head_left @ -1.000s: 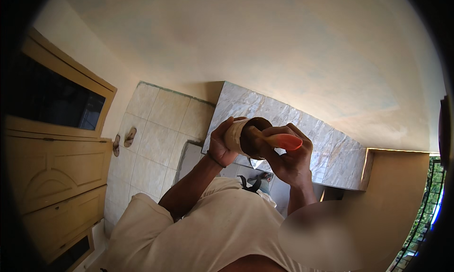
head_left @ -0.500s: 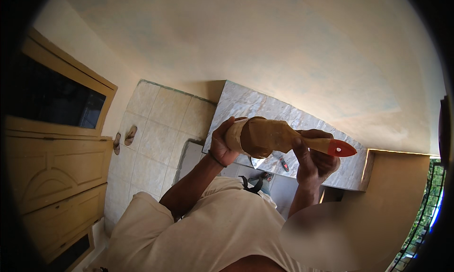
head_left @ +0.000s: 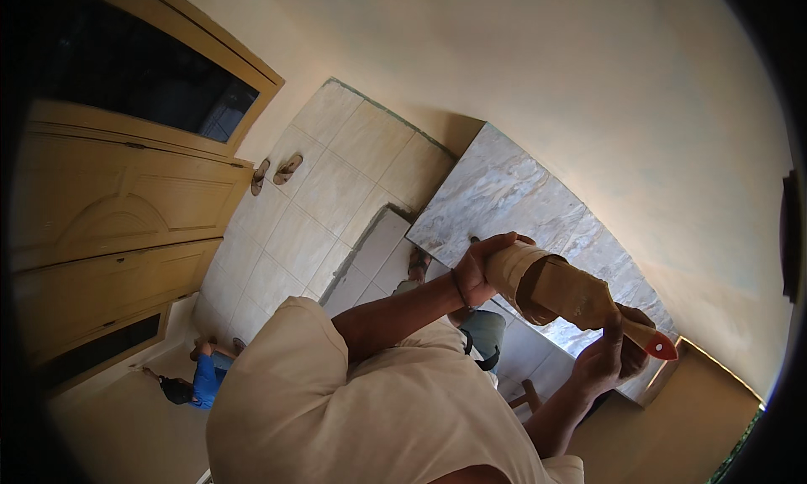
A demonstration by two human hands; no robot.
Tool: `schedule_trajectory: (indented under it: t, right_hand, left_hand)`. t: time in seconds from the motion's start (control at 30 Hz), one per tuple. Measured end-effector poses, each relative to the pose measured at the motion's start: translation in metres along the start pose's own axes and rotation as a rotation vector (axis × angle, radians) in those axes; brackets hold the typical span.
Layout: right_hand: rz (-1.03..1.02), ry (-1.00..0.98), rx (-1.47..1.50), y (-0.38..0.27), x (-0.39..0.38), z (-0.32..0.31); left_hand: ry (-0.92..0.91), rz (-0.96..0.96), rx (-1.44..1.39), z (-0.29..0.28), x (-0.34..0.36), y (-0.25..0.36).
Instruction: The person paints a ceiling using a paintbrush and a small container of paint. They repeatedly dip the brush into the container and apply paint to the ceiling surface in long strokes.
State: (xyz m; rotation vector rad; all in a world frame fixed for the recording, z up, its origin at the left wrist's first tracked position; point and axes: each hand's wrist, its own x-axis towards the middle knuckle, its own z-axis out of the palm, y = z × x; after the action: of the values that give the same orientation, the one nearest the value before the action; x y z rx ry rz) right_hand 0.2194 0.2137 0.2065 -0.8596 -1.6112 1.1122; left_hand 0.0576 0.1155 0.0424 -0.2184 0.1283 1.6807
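A pale tan cylinder (head_left: pixel 513 274), like a tub or roll wrapped in tape, sits in the grip of my left hand (head_left: pixel 477 269) at centre right. My right hand (head_left: pixel 612 358) has its fingers wrapped round a paintbrush (head_left: pixel 624 326) with a red-tipped wooden handle. The brush's wide brownish head lies against the cylinder's open end; I cannot tell how far inside it is. Both hands are over a marble-patterned counter (head_left: pixel 492 173) below me.
Sandals (head_left: pixel 287 166) lie on the tiled floor (head_left: pixel 336 194) beside wooden doors (head_left: pixel 118 190) with a dark glass panel. At lower left a person in blue (head_left: pixel 204 381) is low down near the wall. A plastered wall (head_left: pixel 656 105) rises beyond the counter.
The brush has turned from pointing at me to lying sideways, handle rightward. The view has shifted, so my hands sit lower and further right, and the person in blue has appeared.
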Motion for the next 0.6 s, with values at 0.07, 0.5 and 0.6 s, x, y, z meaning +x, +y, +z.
schedule_trajectory:
  t: [0.07,0.5,0.6]
  right_hand:
    - [0.090,0.023,0.082,0.010,0.003,-0.011]
    - [0.435,0.267,0.591,0.076,-0.017,-0.020]
    - [0.411,0.282,0.714,0.087,-0.030,0.016]
  left_hand:
    - [-0.003,-0.004,-0.031,-0.004,0.001,-0.014]
    - [-0.010,-0.172,-0.027,-0.041,0.011,-0.010]
    - [-0.054,-0.293,-0.038,-0.060,0.021,0.025]
